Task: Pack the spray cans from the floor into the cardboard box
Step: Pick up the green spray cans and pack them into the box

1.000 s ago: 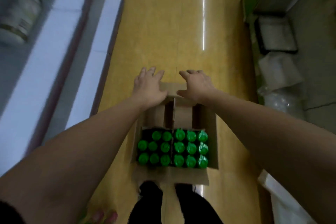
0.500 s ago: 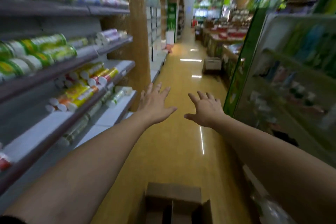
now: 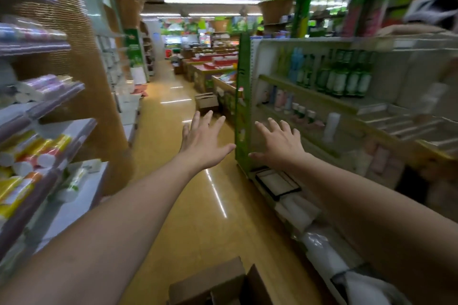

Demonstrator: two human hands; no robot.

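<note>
The cardboard box (image 3: 213,282) shows only as raised brown flaps at the bottom edge of the head view. Its inside and the green-capped spray cans are out of sight. My left hand (image 3: 204,142) is stretched forward above the aisle floor, fingers spread, holding nothing. My right hand (image 3: 278,145) reaches out beside it, also spread and empty, in front of the green end panel of the right shelf. Both hands are well above and beyond the box.
Shelves of rolled goods (image 3: 32,146) line the left side. A shelf unit with bottles (image 3: 342,79) stands on the right. White plastic bags (image 3: 322,250) lie at its foot. Another cardboard box (image 3: 207,101) sits farther down the yellow aisle floor (image 3: 193,205).
The view has swung up from the box to the aisle and turned slightly right. Both hands have lifted off the box flaps and stay spread in the air.
</note>
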